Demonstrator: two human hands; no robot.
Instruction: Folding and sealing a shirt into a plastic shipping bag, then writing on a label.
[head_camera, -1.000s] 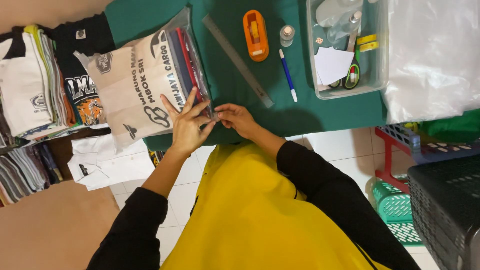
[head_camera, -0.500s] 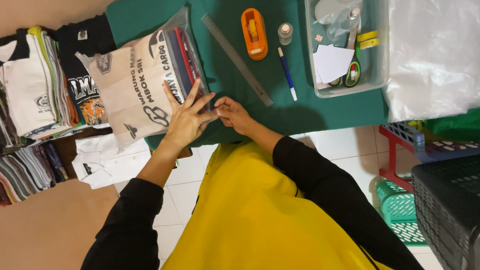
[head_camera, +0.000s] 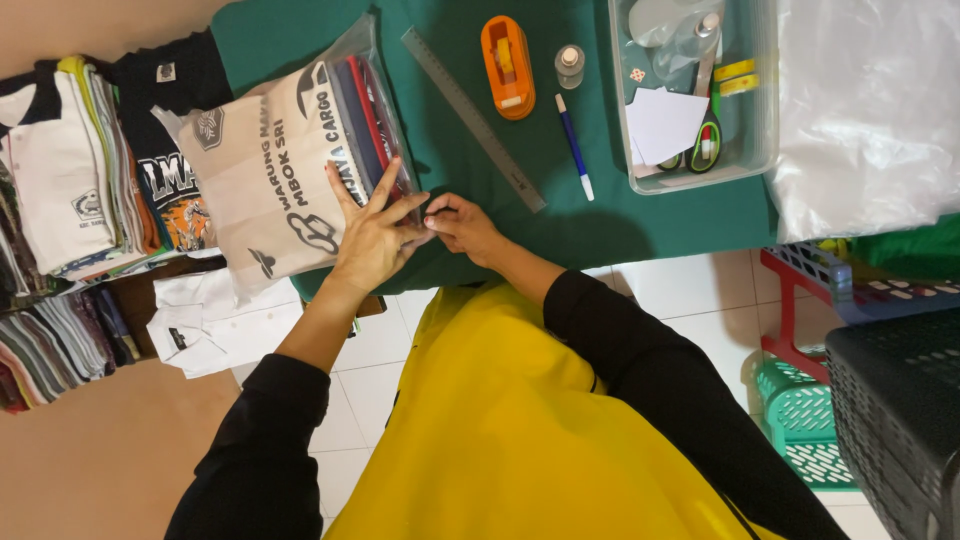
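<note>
Lying lengthwise toward far edge: bagged shirts (head_camera: 290, 170)

On the green surface (head_camera: 600, 225): metal ruler (head_camera: 473, 119), orange tape dispenser (head_camera: 507, 66), blue pen (head_camera: 574, 159), small bottle (head_camera: 569, 66); far right, clear tray (head_camera: 765, 150) (scissors (head_camera: 706, 140) inside).

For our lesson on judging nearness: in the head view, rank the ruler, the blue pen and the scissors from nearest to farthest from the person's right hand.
1. Ruler: lying slantwise just above the right hand.
2. Pen: beside the ruler, further right.
3. Scissors: inside the clear tray, far right.
</note>
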